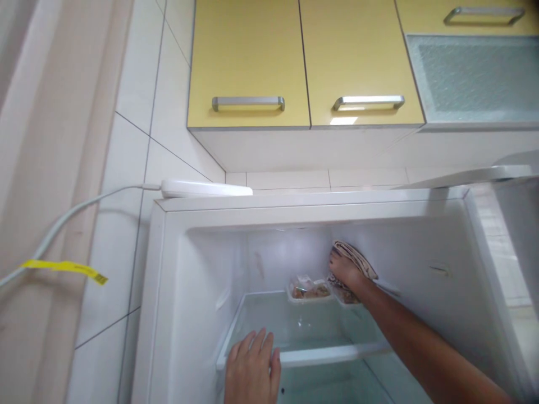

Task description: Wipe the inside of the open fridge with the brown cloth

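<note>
Deep in the back right of the open fridge, my right hand is closed around a folded brown patterned cloth, pressed near the inner wall. A clear container of food sits just below that hand, partly hidden by the cloth and arm. To its left, another clear container with brownish food stands at the back of the glass shelf. My left hand rests at the shelf's front edge, with fingers stretched out and holding nothing.
A white router-like box with a cable lies on top of the fridge. Yellow cabinets with metal handles hang above. A curtain and a tiled wall are at the left. The fridge door stands open at the right.
</note>
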`<state>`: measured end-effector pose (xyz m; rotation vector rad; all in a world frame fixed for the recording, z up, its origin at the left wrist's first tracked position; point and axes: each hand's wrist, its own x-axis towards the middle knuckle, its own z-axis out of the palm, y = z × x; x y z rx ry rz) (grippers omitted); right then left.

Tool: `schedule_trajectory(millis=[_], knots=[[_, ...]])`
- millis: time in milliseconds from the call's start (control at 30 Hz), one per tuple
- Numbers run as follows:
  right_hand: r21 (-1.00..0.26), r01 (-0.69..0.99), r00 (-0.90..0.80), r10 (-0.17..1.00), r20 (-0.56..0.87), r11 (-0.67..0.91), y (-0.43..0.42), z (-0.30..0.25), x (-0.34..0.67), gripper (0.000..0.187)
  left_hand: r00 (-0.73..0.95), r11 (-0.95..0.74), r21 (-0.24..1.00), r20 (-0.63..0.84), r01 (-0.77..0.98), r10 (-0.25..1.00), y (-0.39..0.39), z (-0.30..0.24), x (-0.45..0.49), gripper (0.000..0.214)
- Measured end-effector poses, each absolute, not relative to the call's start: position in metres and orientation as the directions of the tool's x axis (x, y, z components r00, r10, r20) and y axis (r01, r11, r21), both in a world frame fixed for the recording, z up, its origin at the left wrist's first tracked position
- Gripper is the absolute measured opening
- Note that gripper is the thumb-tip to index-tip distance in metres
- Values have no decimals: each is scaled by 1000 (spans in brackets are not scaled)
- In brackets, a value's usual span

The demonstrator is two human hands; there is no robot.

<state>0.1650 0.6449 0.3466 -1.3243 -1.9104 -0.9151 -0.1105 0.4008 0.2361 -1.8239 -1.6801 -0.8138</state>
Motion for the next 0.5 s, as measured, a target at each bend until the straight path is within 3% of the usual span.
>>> schedule_trajectory(millis=[67,133,267,500], knots=[[272,937,-349,541,765,219,634,346,171,17,20,-72,42,720,997,694,394,243,-104,41],[325,931,-361,563,744,169,620,346,176,27,4,-63,56,711,996,703,387,249,-99,42],[383,920,-360,576,734,88,588,348,186,39,21,-71,41,711,997,703,377,258,-94,41],[442,896,-383,570,727,39,527,330,210,37,76,-74,-35,724,997,685,373,264,-94,40]])
